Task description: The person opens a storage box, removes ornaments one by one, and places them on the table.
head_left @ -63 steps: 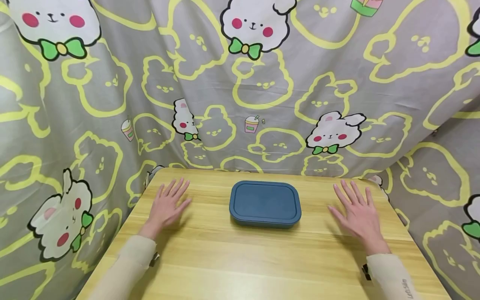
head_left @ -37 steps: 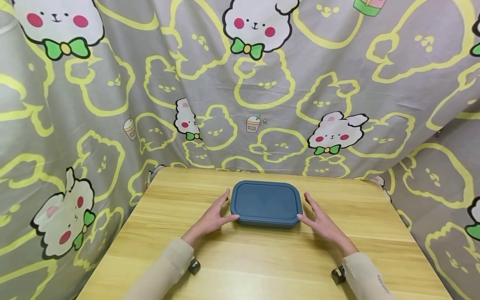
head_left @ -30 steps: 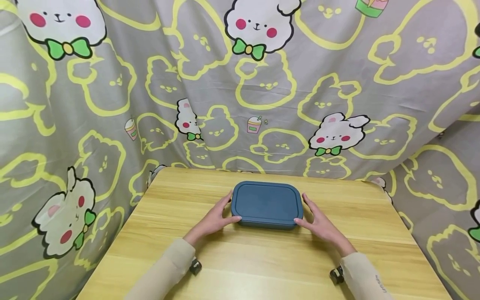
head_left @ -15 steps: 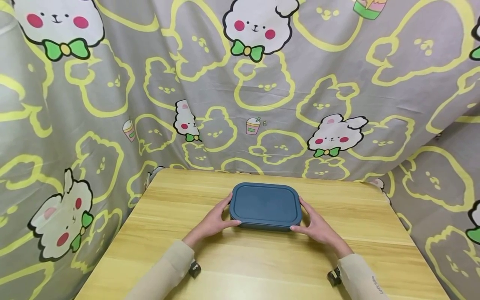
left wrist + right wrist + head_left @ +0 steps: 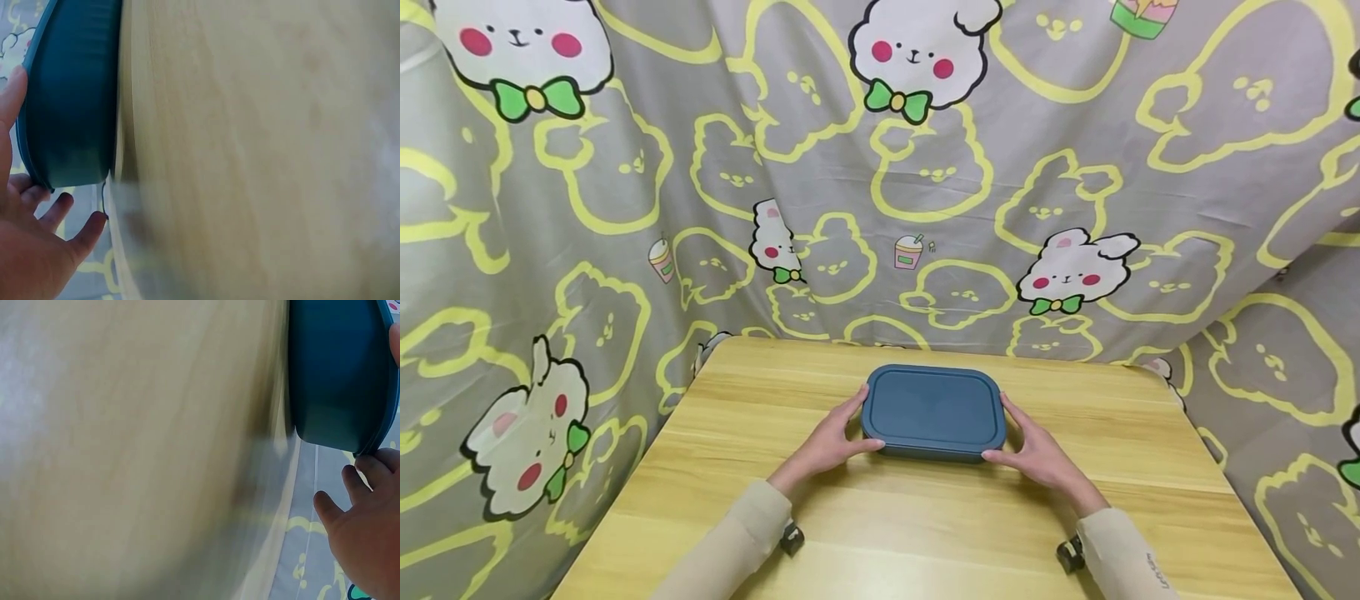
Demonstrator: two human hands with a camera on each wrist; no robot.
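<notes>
A dark blue rectangular lunch box (image 5: 934, 407) with rounded corners and a lid on it stands on the wooden table, towards its far side. My left hand (image 5: 827, 440) grips its left end, thumb at the front left corner and fingers along the side. At the opposite end my right hand (image 5: 1037, 450) holds it the same way, thumb on the front right corner. The left wrist view has the tall side wall of the lunch box (image 5: 75, 100), with fingertips at the lid rim and the lower fingers spread free. The right wrist view mirrors this; its lid rim (image 5: 382, 434) meets the fingers.
The light wooden table (image 5: 910, 525) ends at the back against a grey curtain (image 5: 820, 183) printed with yellow outlines and white rabbits. Curtain fabric also hangs at the left and right sides. A small black device (image 5: 792, 536) sits at the left sleeve cuff.
Both hands have come inward from lying spread on the table at either side. They moved to the ends of the lunch box and took hold of it.
</notes>
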